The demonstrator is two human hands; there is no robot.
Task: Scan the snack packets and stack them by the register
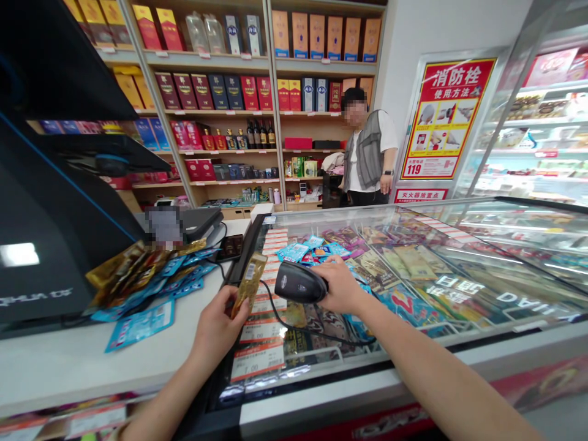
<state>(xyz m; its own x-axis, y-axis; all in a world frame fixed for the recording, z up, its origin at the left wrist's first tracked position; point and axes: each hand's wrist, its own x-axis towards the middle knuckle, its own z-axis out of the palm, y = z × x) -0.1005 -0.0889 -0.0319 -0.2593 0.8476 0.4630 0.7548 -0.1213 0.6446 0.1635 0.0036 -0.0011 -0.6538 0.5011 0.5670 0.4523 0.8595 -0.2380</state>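
Observation:
Between the thumb and fingers of my left hand [225, 312] is a narrow gold snack packet [250, 278], its barcode side turned up. My right hand [340, 285] grips a black barcode scanner [297, 282], whose head points left towards the packet, a short gap apart. The scanner's black cable [294, 326] loops beneath over the freezer glass. Several blue snack packets [294, 251] lie on the glass just behind the scanner. To the left, a pile of gold packets [133, 269] and blue packets [142, 323] rests on the white counter.
A glass-topped freezer [459, 334] holding frozen packs fills the right side. On the left stands a dark checkout terminal [41, 245], with a phone-like dark object [231, 247] nearby. A person [367, 150] stands behind the freezer, before shelves [220, 113] of boxes and bottles.

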